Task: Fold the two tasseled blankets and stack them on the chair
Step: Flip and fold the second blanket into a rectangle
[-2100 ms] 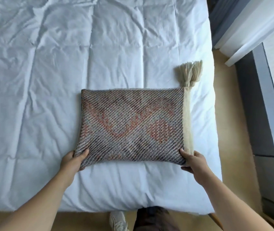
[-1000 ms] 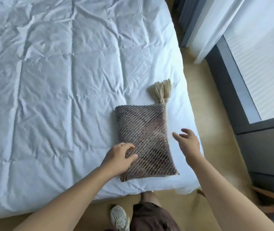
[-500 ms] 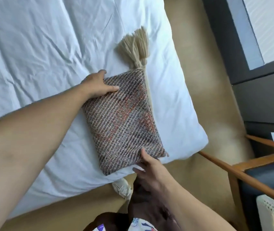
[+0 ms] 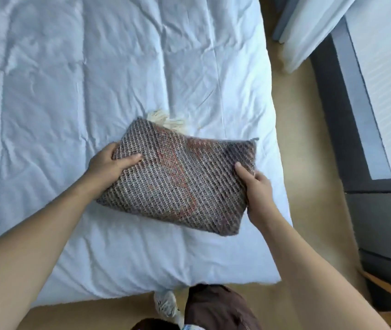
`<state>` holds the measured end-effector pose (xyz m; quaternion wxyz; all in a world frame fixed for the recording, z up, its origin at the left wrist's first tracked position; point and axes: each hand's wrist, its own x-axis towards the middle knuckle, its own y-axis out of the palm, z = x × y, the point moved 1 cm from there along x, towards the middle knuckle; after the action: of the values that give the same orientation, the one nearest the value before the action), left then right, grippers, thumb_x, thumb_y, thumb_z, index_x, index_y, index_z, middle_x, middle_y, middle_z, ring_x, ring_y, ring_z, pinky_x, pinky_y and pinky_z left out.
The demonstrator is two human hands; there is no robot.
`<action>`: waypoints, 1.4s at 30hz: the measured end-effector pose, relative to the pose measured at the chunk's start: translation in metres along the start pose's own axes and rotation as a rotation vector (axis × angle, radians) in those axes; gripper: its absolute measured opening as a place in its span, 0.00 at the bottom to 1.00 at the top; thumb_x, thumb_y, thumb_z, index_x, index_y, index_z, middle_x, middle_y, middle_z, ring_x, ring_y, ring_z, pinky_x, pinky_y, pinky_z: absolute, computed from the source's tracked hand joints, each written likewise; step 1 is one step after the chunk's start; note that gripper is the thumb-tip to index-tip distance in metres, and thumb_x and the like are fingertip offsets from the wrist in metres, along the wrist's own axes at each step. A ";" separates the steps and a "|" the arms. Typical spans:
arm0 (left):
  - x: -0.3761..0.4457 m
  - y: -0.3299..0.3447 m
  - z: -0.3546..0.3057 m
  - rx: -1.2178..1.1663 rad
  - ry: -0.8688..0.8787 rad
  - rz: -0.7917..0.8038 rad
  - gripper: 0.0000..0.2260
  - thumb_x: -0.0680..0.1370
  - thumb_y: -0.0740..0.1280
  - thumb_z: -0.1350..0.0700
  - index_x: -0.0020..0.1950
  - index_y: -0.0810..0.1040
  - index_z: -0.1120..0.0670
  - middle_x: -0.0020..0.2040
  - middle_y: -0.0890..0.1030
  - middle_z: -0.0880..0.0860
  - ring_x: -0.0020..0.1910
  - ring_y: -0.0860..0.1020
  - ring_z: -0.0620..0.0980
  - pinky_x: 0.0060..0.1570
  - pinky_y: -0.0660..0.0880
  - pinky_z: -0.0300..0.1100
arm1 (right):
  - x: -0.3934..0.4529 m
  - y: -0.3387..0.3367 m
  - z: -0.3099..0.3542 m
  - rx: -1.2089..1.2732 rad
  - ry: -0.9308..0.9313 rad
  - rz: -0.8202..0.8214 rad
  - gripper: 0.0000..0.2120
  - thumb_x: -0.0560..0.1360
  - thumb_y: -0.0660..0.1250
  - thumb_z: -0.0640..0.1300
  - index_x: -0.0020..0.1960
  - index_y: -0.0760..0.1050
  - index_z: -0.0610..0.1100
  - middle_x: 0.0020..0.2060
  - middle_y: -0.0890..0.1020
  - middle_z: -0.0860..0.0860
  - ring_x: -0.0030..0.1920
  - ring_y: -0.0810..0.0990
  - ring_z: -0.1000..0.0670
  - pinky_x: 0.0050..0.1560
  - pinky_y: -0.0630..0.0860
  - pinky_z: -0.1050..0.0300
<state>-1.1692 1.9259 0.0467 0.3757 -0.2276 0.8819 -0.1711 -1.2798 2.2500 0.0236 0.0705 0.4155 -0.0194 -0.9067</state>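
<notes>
Over the white bed (image 4: 118, 67), both hands' fingers (image 4: 130, 159) clamp the folded blanket's (image 4: 180, 177) ends.

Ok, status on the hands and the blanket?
Left hand and right hand grip folded blanket at opposite ends, over bed. Tassel peeks behind. Nothing blocking.

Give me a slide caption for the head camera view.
Both hands, left and right, grip the folded tasseled blanket over the white bed.

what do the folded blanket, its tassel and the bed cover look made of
Grey and rust folded blanket: chunky woven yarn, likely wool or acrylic, with diagonal ribbing. Cream tassel: loose matte yarn strands. White bed cover: thin creased fabric, perhaps cotton, puffy and quilted.
</notes>
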 end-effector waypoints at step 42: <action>0.012 0.065 0.145 -0.241 -0.452 -0.217 0.37 0.59 0.81 0.39 0.64 0.78 0.50 0.60 0.84 0.51 0.58 0.83 0.54 0.61 0.79 0.55 | 0.085 0.030 -0.082 -0.438 0.103 -0.031 0.32 0.62 0.83 0.54 0.62 0.78 0.45 0.55 0.87 0.47 0.53 0.87 0.47 0.57 0.83 0.48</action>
<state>-1.0870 1.9552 -0.0867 0.5125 -0.3963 0.7602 -0.0490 -1.2694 2.2099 -0.0914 0.1459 0.4362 0.1882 -0.8678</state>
